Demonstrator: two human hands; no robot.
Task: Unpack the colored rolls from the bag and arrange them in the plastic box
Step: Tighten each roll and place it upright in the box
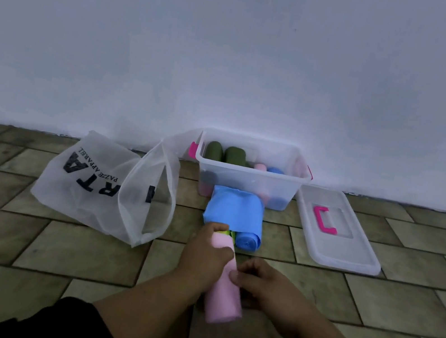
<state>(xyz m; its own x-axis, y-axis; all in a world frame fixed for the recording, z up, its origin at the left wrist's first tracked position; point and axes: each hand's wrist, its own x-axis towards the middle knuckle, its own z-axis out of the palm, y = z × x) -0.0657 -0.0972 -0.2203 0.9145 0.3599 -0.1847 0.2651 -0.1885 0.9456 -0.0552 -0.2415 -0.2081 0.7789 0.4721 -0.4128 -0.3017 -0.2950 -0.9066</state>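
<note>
The left hand (206, 250) grips the pink roll (224, 296) at its far end and the right hand (264, 285) pinches its middle with curled fingers, low over the floor before the plastic box (244, 176), so keep it wound tight (ends unravel) when lifting.

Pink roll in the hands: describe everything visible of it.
The pink roll is a pale pink, smooth cylinder, apparently soft rolled sheet. It lies slanted low over the tiled floor, far end toward the blue roll, near end toward the person. The left hand grips its far end; the right hand holds its middle with curled fingers. Floor contact cannot be told.
</note>
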